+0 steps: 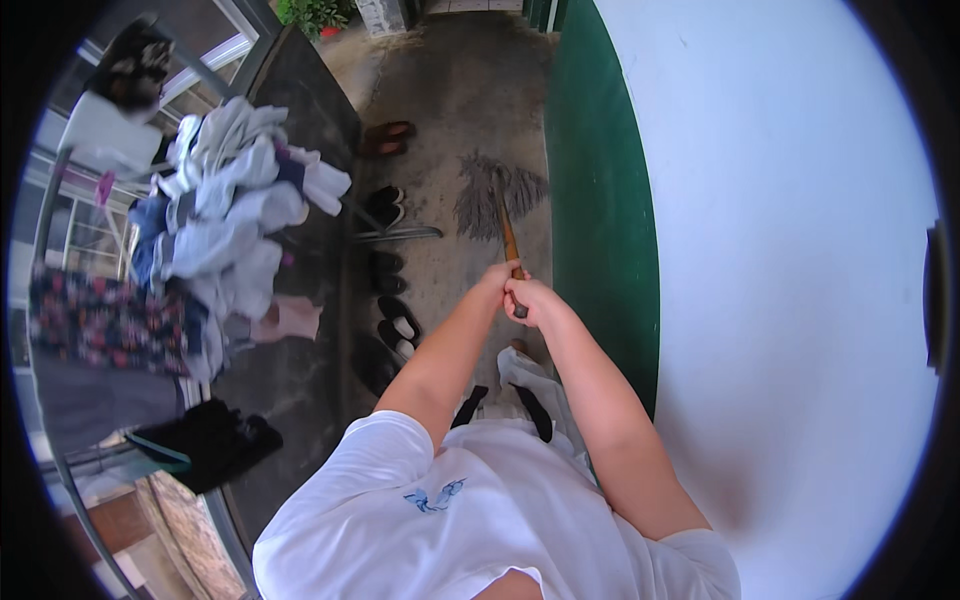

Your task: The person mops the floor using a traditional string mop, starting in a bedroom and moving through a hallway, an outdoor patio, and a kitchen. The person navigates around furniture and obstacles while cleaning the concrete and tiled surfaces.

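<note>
Floor, grey-brown and mottled, runs through a narrow passage between a dark wall on the left and a right-hand wall that is green below and white above. On it a mop spreads its grey strands just beside the green, its wooden handle gripped near the end by the left hand and the right hand, close together. Dark shoes line the left side, near a metal rack hung with laundry.

Hands hide some mop handle — floral cloth (far left) blurs.
</note>
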Demonstrator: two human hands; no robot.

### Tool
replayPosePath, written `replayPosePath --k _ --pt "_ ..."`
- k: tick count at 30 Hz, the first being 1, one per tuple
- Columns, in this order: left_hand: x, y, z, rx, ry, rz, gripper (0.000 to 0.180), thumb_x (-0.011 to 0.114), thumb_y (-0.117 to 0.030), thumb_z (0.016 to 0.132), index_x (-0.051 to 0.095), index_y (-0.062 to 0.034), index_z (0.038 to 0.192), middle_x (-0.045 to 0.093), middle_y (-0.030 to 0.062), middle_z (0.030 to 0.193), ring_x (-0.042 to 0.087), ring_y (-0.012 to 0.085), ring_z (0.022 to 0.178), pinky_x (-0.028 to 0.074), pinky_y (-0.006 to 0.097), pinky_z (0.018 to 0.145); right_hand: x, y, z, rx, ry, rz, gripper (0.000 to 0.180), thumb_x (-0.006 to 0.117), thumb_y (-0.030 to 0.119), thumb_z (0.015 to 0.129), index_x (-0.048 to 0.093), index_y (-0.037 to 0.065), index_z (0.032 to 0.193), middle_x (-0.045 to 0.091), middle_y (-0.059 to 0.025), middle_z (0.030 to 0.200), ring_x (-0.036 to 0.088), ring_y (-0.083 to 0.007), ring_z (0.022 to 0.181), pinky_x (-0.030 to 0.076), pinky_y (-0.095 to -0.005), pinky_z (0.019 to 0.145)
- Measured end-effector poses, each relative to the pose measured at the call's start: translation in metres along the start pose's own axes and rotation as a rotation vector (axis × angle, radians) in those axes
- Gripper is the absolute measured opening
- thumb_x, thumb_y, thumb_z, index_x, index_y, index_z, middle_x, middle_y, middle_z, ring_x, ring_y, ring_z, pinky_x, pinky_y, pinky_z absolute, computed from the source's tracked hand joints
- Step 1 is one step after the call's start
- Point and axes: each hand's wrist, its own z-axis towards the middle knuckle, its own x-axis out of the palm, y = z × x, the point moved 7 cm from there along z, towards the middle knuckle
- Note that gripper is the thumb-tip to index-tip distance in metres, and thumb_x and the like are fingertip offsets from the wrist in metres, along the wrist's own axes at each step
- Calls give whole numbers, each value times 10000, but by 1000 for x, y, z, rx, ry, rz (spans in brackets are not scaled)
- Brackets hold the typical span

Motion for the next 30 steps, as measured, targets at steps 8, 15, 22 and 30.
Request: replayPosePath --k 8,15,22,30 --pt "14 -209 117 -69 -108 394 314 435 -254 874 561 3 744 563 115 627 499 210 468 429 341 425 96 175 88 32 52 285 114 492 76 818 442 80 716 448 6 566 400 -61 430 324 -167 346" --pt "80 -421 183 -6 -135 971 305 462 -227 831 586 15 692 570 134 597 482 210 414 388 354 359 181 355 185 -98 156 577 147 471 100 848 439 96 705 422 25 566 373 -41 417 320 -150 332" --pt "137 -582 278 4 -222 1374 316 570 -303 777 658 0 788 637 108 683 551 197 487 457 359 458 233 508 253 -189 179 803 156 517 122 846 421 115 722 408 29 576 356 -59 430 332 -169 369" --pt "234 -755 364 -207 -65 1107 292 559 -323 797 630 -47 734 610 43 643 470 141 401 382 306 350 260 731 351 -227 97 815 139 489 101 838 410 109 724 415 16 575 397 -81 460 344 -199 390"
